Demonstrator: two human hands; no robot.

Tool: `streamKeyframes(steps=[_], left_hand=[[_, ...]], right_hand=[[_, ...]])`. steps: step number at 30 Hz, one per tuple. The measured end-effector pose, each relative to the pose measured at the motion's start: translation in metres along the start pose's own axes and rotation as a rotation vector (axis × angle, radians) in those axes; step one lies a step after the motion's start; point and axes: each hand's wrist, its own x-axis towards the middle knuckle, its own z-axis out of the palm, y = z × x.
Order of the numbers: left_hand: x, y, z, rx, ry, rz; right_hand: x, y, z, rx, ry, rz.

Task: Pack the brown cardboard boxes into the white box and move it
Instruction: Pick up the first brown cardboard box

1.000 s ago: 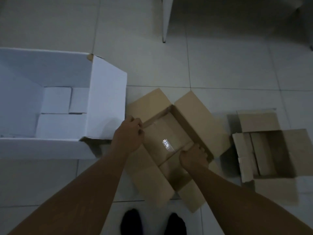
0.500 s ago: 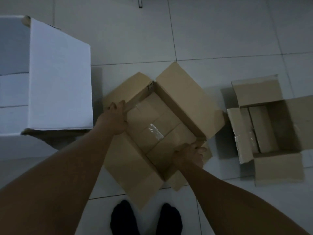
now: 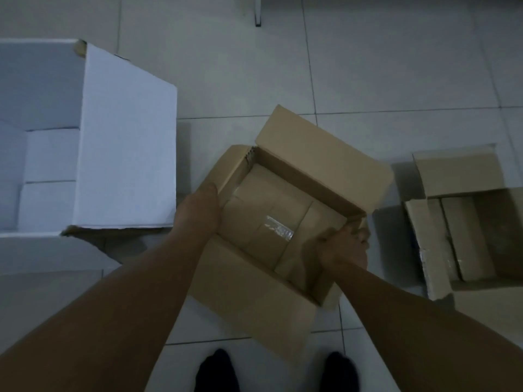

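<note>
1. The tiled floor (image 3: 368, 66) fills the view, pale grey and dimly lit.
2. The white box (image 3: 124, 142) stands open at the left, its tall right-hand flap upright and its bottom flaps showing inside. It lies to the left of both hands, near the left hand but not touching it.
3. The open brown cardboard box (image 3: 271, 222) sits in the middle, turned at an angle to the tile lines, with all flaps spread open. A strip of clear tape (image 3: 278, 229) shines on its inner bottom flaps. Both hands hold it, one on each of two opposite sides.
4. A second brown cardboard box (image 3: 467, 222) lies open on the floor at the right, well apart from the hands and just beside the held box.
5. The left hand (image 3: 201, 210) presses flat against the left wall of the middle box, thumb on the rim.
6. The right hand (image 3: 343, 247) is clamped over the near right corner of that box, fingers curled over the edge.
7. Two dark feet (image 3: 216, 372) show at the bottom edge, under the held box.
</note>
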Motion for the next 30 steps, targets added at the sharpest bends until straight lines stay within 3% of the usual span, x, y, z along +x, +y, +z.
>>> streamKeyframes(steps=[4,12,18,30], left_hand=[[0.006,0.003,0.008,0.006,0.011,-0.075],[0.019,0.007,0.006,-0.005,-0.027,-0.233],[0.028,0.006,0.003,-0.04,0.052,-0.316],[0.038,0.005,-0.008,-0.049,0.033,-0.331]], right_hand=[[0.03,-0.003,-0.01,0.063,0.055,-0.058],[0.103,-0.031,-0.053,0.039,0.091,-0.35],[0.118,-0.053,-0.071,0.242,0.151,-0.491],[0.13,-0.051,-0.074,0.198,0.105,-0.583]])
